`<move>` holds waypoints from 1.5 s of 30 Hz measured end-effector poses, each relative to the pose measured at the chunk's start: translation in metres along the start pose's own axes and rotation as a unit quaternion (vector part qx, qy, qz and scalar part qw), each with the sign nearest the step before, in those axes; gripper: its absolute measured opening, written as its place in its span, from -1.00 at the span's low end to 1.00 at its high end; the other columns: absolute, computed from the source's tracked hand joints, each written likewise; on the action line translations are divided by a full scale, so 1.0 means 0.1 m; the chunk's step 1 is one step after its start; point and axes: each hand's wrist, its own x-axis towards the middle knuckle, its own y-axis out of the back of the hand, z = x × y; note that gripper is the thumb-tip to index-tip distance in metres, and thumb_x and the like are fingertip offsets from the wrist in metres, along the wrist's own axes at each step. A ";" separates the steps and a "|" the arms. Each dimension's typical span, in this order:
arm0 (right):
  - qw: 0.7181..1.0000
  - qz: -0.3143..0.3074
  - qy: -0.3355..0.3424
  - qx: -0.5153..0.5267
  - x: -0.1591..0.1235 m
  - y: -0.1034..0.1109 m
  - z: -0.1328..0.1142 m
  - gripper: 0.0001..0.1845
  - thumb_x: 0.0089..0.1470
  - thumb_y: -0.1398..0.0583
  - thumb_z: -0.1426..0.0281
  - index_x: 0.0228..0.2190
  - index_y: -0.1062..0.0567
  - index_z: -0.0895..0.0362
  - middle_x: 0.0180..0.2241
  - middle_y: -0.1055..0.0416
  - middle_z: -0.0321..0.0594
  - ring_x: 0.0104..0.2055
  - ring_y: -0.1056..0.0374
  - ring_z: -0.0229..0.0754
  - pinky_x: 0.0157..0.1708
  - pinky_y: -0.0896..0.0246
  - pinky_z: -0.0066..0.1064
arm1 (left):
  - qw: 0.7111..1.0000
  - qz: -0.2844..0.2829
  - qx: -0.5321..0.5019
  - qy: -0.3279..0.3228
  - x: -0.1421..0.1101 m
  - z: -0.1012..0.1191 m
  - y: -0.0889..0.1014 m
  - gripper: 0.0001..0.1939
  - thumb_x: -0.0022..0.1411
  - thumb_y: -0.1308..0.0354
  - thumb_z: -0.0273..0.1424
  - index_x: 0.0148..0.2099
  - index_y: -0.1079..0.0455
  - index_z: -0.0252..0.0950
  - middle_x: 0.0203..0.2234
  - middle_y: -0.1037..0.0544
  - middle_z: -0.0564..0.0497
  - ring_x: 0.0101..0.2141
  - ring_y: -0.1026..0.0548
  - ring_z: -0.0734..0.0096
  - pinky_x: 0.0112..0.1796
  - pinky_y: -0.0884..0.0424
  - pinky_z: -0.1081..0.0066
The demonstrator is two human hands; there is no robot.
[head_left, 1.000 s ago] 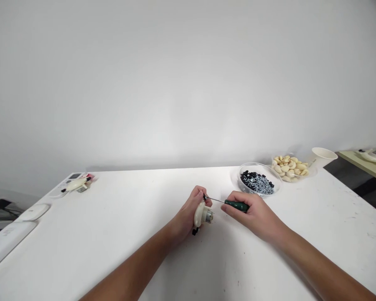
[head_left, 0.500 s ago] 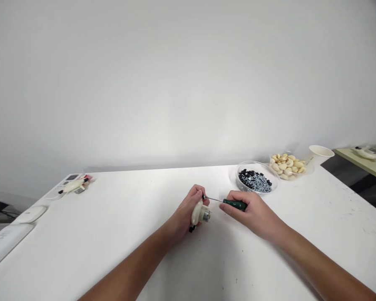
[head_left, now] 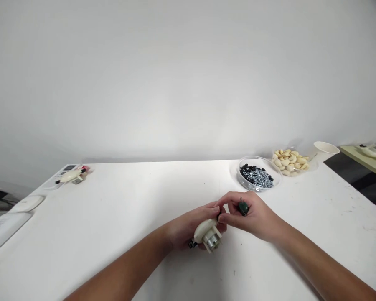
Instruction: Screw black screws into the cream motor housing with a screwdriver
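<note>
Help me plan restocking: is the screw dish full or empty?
Partly full: the dish holds black pieces and silvery screws, with bare space at its right.

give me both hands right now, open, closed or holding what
Left hand: closed, holding the cream motor unit.
Right hand: closed around the green tool handle, fingertips at a small black part.

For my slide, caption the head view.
Left hand holds a cream part; right hand, holding a green tool, touches a black piece.
</note>
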 end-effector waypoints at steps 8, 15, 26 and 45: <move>0.994 0.016 0.069 -0.088 0.00 0.04 -0.01 -0.85 0.24 -0.36 0.23 -0.18 -0.67 0.00 -0.51 -0.36 -0.38 -0.47 -0.24 -0.30 -0.47 -0.09 -0.44 | 0.999 0.016 -0.010 0.037 0.00 -0.04 0.11 -0.32 0.30 -0.03 0.27 -0.17 -0.39 -0.32 -0.37 -0.38 0.00 -0.48 -0.30 0.50 -0.52 -0.22 0.49; 0.979 -0.025 0.146 -0.142 -0.07 0.02 -0.12 -0.90 0.32 -0.26 0.39 -0.16 -0.62 -0.01 -0.29 -0.65 -0.33 -0.39 -0.41 -0.24 -0.39 -0.20 -0.40 | 0.998 -0.008 -0.019 0.058 -0.07 0.05 0.08 -0.22 0.30 0.15 0.36 -0.04 -0.44 -0.24 -0.39 -0.42 -0.01 -0.52 -0.28 0.45 -0.55 -0.13 0.44; 0.963 -0.017 0.178 -0.203 -0.09 -0.01 -0.13 -0.94 0.35 -0.24 0.37 -0.17 -0.55 -0.03 -0.35 -0.62 -0.40 -0.47 -0.37 -0.29 -0.45 -0.16 -0.42 | 0.993 -0.027 -0.042 0.107 -0.06 0.07 0.20 -0.36 0.32 0.01 0.22 -0.01 -0.47 -0.25 -0.36 -0.48 -0.04 -0.54 -0.32 0.42 -0.62 -0.10 0.46; 0.948 0.001 0.216 -0.232 -0.04 -0.01 -0.08 -0.64 0.39 -0.18 0.43 0.14 -0.49 -0.13 -0.30 -0.61 -0.37 -0.37 -0.48 -0.27 -0.38 -0.28 -0.44 | 0.998 -0.005 0.048 0.038 -0.06 0.09 0.15 -0.68 0.24 0.01 -0.20 -0.16 -0.44 -0.29 -0.36 -0.41 -0.03 -0.46 -0.32 0.39 -0.51 -0.26 0.44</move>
